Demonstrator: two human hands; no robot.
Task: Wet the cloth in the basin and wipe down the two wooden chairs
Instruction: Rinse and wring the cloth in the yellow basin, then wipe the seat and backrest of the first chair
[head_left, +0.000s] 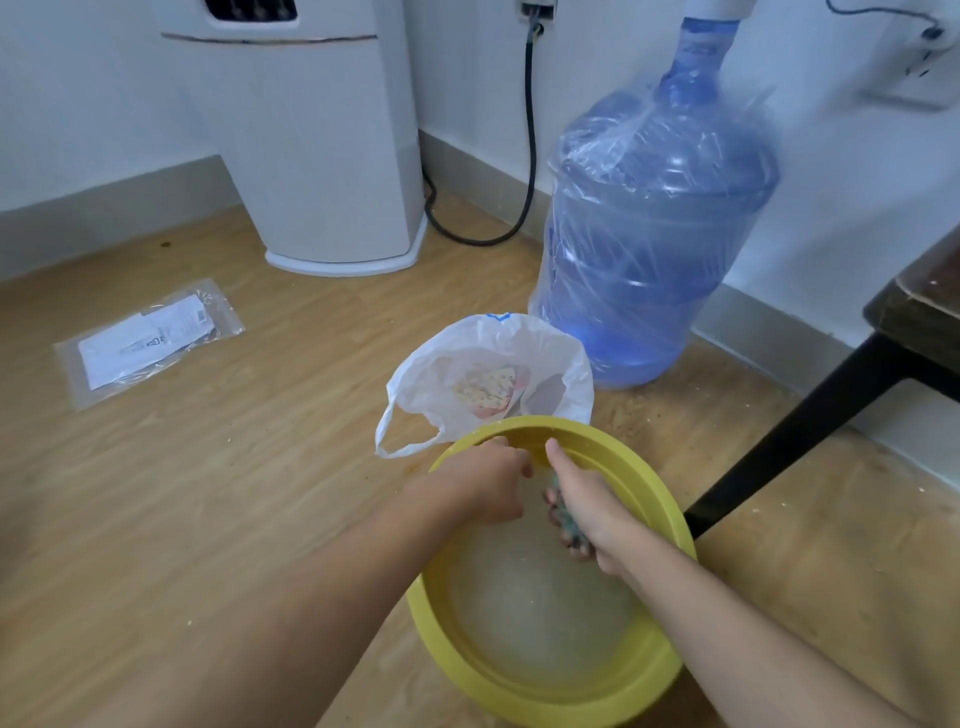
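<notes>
While the right hand (584, 506) has its fingers clamped on the bunched cloth (563, 525) over the yellow basin (670, 525), the left hand (491, 483), fingers curled together, sits just beside it, holding nothing visible.

Cloth (563, 519) mostly hidden inside right hand (587, 506); only a dark bunched bit visible, pattern unclear. Left hand (491, 480) fingertips concealed behind its own knuckles. Basin (660, 499) near rim cut by bottom edge. Jug (654, 223) top cropped at upper edge. Table (919, 306) cut off at right. Bag (488, 384) contents blurred. Papers (145, 340) print unreadable.
</notes>
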